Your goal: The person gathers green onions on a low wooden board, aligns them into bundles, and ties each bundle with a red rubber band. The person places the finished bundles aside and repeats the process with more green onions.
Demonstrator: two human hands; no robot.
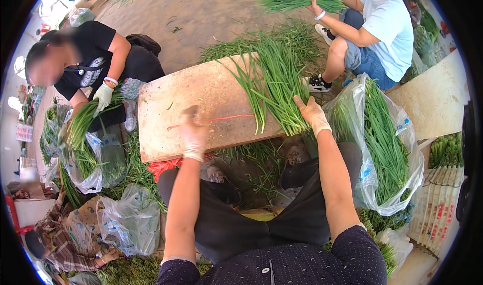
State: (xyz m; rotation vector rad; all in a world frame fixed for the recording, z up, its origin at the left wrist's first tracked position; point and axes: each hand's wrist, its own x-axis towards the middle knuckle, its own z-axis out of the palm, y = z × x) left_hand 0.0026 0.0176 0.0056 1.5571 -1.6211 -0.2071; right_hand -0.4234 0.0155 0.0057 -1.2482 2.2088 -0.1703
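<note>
A worn, pale board (181,96) stands before my knees. Across its right end lies a loose bunch of garlic chives (281,85), with the cut stalk ends towards me and several stalks fanned out on the left. My right hand (314,115), in a thin glove, grips the bunch by its stalk ends, the far fingers partly hidden. Over the board's left half is my left hand (194,132), also gloved and blurred by motion; its fingers cannot be made out clearly. A red tie string (230,117) stretches along the board from beside that hand towards the chives.
Clear plastic bags of chives stand at right (385,145) and left (90,160). Red strings (164,168) hang below the board's left corner. Loose trimmings (226,47) litter the floor. Co-workers sit left (94,62), lower left (64,243) and upper right (385,32), two visibly holding chives.
</note>
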